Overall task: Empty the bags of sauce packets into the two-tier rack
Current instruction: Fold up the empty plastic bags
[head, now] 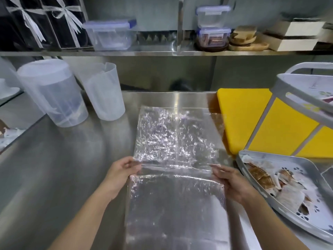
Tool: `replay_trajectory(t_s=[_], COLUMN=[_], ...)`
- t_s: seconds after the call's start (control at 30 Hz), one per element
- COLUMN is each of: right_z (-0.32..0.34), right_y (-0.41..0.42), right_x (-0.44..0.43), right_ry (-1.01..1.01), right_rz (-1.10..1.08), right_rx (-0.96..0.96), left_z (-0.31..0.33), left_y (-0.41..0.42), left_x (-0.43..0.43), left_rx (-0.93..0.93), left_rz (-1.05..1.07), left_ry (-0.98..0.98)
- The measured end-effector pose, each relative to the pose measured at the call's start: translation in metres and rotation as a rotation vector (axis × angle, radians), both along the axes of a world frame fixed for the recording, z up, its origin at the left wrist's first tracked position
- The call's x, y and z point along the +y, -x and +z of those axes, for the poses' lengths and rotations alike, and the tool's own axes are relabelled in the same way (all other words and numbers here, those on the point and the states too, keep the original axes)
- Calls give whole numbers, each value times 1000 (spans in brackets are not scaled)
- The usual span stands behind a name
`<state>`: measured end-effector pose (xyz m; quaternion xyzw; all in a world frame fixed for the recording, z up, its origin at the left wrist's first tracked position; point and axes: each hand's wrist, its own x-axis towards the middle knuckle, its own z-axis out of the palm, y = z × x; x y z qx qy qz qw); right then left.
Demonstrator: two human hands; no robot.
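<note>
The clear plastic bag (pixel 173 150) lies flat and crinkled on the steel table (pixel 63 168), straight ahead of me. My left grip (pixel 120 175) pinches its left edge and my right grip (pixel 232 183) its right edge, both at a crosswise crease. Just to the right, the two-tier rack (pixel 295 98) holds sauce packets (pixel 261 177) in its lower tray, partly over a yellow board (pixel 241 120). Two plastic jugs (pixel 52 94) stand at the far left.

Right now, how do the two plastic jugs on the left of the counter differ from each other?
The left jug has a lid on; the right jug is open at the top. The left jug stands nearer to the camera and looks wider; the right jug stands further back, beside it. Both are cloudy plastic, upright on the steel counter.
</note>
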<state>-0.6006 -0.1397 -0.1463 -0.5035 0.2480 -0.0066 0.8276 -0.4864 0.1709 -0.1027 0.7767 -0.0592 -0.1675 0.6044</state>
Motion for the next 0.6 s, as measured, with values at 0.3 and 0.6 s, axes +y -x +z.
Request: replay_trajectory(t_s=[0.3,0.6], right_z=[17,40], right_y=[-9,-16], right_x=[-14,-18], right_ry=[38,176], right_rz=[42,63], right_rx=[-137,-255], left_z=[17,27], left_y=[-6,0], left_x=[-10,-18], left_rx=[-128,69], left_rz=[-29,196], left_ry=[189,382])
